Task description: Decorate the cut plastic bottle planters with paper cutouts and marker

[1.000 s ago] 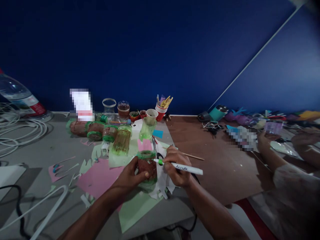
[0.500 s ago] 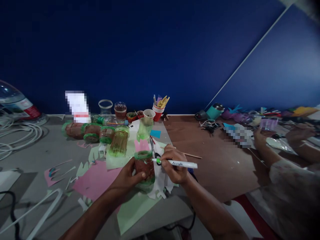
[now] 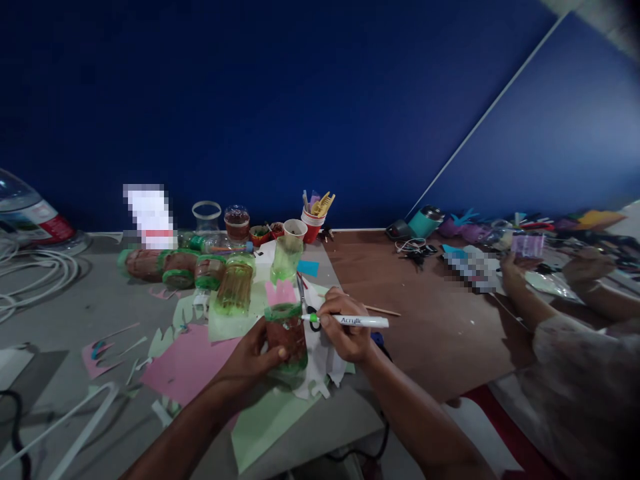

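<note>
Gripping green-rimmed jar [image 3: 289, 339] in left hand [image 3: 257, 353], seemingly for steadiness, and pinching marker [image 3: 367, 321] in right hand [image 3: 349, 340], aimed toward nine o'clock.

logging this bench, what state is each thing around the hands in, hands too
jar: held, brown with green bands
left hand: curled around the jar
marker: held sideways, tip at the jar
right hand: gripping the marker
scissors: lying down, open or shut unclear
red cup: upright, holding yellow cutlery
white cup: upright, open top
clear cup: upright, brown contents
white cable: coiled
pink paper: lying flat
</note>
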A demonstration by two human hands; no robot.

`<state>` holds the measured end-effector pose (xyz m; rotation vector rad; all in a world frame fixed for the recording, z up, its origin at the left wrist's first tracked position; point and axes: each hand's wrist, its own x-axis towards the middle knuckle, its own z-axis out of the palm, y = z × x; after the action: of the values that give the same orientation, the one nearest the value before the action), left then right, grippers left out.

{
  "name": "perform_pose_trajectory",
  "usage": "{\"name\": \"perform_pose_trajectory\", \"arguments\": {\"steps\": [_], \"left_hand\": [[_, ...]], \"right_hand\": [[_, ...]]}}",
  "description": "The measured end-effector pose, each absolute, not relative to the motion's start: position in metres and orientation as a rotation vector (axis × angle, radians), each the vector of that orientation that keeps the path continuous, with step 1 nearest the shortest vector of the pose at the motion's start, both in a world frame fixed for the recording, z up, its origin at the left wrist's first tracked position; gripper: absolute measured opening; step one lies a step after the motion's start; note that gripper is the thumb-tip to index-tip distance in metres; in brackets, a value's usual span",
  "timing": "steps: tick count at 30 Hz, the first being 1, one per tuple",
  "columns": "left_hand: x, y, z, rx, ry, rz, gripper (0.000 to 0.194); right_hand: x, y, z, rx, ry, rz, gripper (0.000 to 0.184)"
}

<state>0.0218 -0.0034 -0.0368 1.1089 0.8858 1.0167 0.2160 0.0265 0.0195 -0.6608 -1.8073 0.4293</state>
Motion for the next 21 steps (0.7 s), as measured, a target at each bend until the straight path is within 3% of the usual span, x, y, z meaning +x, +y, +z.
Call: {"name": "perform_pose_trajectory", "arguments": {"steps": [21], "left_hand": [[0.0217,-0.0063,-0.0366,0.991,0.774,1.023,0.032]], "right_hand": [[0.2196,0.0273,0.0104,-0.771,-1.748,0.516,0.012]]}}
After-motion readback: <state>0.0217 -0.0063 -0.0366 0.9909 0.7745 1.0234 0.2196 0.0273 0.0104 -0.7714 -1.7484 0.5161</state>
